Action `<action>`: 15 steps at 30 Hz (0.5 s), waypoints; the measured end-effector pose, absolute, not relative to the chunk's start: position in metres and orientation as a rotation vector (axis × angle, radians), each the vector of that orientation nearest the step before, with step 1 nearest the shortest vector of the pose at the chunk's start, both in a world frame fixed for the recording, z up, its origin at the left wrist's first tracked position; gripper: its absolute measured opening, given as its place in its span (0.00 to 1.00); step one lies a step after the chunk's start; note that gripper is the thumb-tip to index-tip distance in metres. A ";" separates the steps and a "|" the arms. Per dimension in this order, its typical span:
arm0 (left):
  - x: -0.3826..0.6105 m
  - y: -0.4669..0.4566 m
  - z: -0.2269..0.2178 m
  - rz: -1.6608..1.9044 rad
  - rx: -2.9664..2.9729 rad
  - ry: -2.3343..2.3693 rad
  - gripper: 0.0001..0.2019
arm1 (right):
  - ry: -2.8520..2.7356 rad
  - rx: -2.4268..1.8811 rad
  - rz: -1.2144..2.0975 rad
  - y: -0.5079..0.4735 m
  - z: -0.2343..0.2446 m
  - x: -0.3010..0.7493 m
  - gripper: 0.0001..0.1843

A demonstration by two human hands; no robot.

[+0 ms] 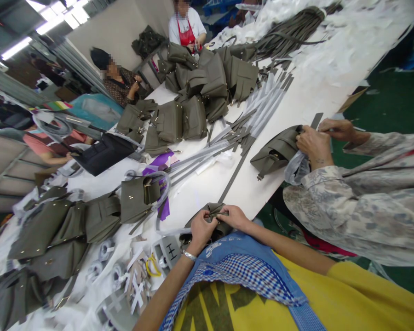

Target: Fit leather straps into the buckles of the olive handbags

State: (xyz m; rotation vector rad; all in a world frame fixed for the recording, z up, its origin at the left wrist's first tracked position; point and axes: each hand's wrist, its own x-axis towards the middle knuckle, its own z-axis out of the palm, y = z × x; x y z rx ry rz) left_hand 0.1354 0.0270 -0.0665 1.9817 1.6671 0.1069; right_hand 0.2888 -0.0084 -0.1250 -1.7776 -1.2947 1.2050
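Observation:
Close to my body at the table's edge, an olive-green handbag (pixel 207 210) lies under both hands. My left hand (pixel 203 228) pinches the bag's upper part. Opposite it, my right hand (pixel 235 217) has its thumb and fingertips closed on the same part, almost touching the left fingertips. What exactly the fingertips hold is too small to make out. A long olive strap (pixel 233 177) runs from the bag toward the strap pile. The lower part of the bag is hidden by my hands and the blue apron.
More olive bags (pixel 172 122) crowd the table's far side, with others (pixel 103 216) at left. Olive straps (pixel 258 117), some in clear wrap, cross the middle. A grey holder (pixel 167 252) and yellow scissors (pixel 153 265) lie left. At right a co-worker's hands (pixel 315 142) hold another bag (pixel 276 151).

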 end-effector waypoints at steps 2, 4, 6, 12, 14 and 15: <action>0.136 0.026 -0.070 0.109 1.997 1.691 0.11 | -1.315 -1.796 1.188 -0.009 -0.124 0.287 0.08; 0.136 0.026 -0.073 0.115 1.997 1.708 0.11 | -1.339 -1.814 1.165 -0.010 -0.122 0.285 0.08; 0.137 0.026 -0.076 0.111 1.981 1.729 0.12 | -1.369 -1.827 1.138 -0.010 -0.120 0.283 0.07; 0.134 0.028 -0.078 0.128 2.013 1.676 0.12 | -1.504 -1.815 1.076 -0.009 -0.115 0.283 0.07; 0.131 0.032 -0.070 0.127 2.014 1.548 0.12 | -1.574 -1.783 1.100 -0.008 -0.112 0.292 0.06; 0.128 0.035 -0.064 0.141 1.999 1.453 0.12 | -1.615 -1.762 1.110 -0.007 -0.108 0.298 0.06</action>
